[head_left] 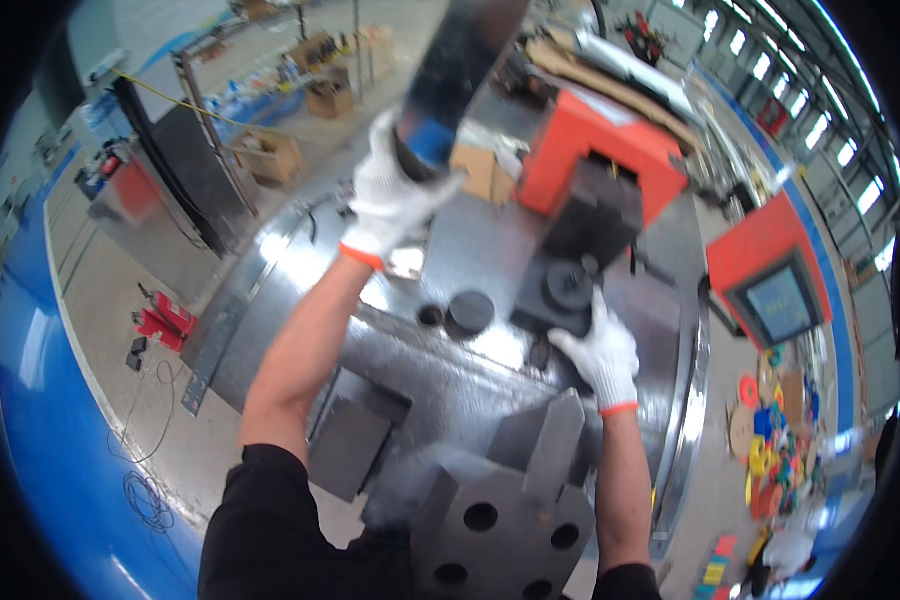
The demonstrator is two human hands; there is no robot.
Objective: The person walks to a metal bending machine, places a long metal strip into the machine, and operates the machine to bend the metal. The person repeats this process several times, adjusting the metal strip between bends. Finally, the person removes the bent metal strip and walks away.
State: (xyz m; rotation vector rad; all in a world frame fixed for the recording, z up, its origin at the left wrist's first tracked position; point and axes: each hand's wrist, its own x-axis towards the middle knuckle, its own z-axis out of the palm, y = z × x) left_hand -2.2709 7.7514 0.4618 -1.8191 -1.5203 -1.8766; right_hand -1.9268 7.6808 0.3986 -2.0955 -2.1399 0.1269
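Observation:
My left hand [395, 195], in a white knit glove with an orange cuff, is closed round the lower end of a long shiny metal piece [460, 75]. That piece is tilted up and to the right, blurred, with a blue patch near my fingers; its far end runs out of view. My right hand [605, 355], gloved alike, has thumb and forefinger spread apart at the near right edge of a black tool block [540, 300]. A round black disc [570, 284] sits on that block. Left of it, a short black cylinder [470, 313] stands on the steel table [480, 245].
An orange machine head [610, 150] rises behind the block. A control screen [778, 305] in an orange housing stands at right. Close to my body are a dark plate with round holes [515, 530] and a grey block [355, 440]. Red fire extinguishers [163, 320] stand left.

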